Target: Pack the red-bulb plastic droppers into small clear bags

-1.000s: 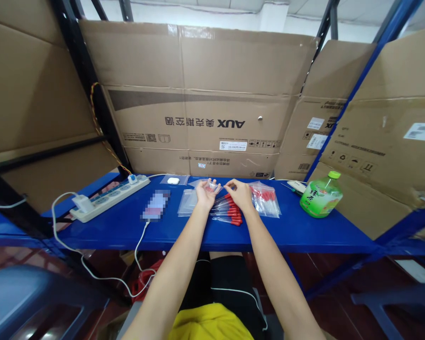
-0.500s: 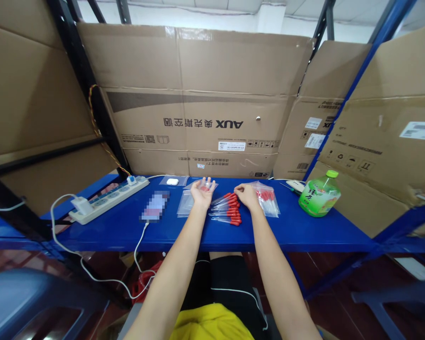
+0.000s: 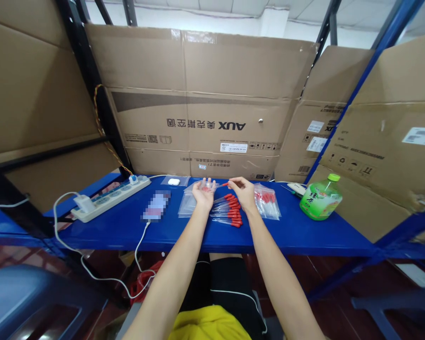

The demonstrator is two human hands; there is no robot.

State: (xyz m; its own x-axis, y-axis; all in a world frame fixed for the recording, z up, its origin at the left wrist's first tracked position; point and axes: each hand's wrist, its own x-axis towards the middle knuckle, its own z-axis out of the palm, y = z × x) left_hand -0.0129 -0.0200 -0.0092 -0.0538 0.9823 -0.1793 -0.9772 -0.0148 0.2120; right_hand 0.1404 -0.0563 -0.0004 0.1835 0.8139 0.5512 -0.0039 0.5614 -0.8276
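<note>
My left hand (image 3: 203, 193) is palm up with its fingers curled upward, holding a clear plastic bag that barely shows against the skin. Something reddish shows at its palm. Between the fingertips of my right hand (image 3: 243, 192) is the red end of a slim clear dropper (image 3: 225, 184), its thin end pointing left at my left hand. Below and between the hands lies a row of several red-ended droppers (image 3: 233, 212) on the blue table. Flat clear bags (image 3: 186, 204) lie left of my left hand. Filled bags with red-ended droppers (image 3: 269, 200) lie right of my right hand.
A phone (image 3: 156, 205) on a white cable and a power strip (image 3: 109, 200) lie on the left of the blue table (image 3: 304, 238). A white earphone case (image 3: 173, 182) sits at the back. A green drink bottle (image 3: 320, 198) stands right. Cardboard panels (image 3: 212, 61) wall the back and sides.
My right hand has lifted a dropper from the row and brought it up and left, close to my left hand. My left hand stays nearly in place.
</note>
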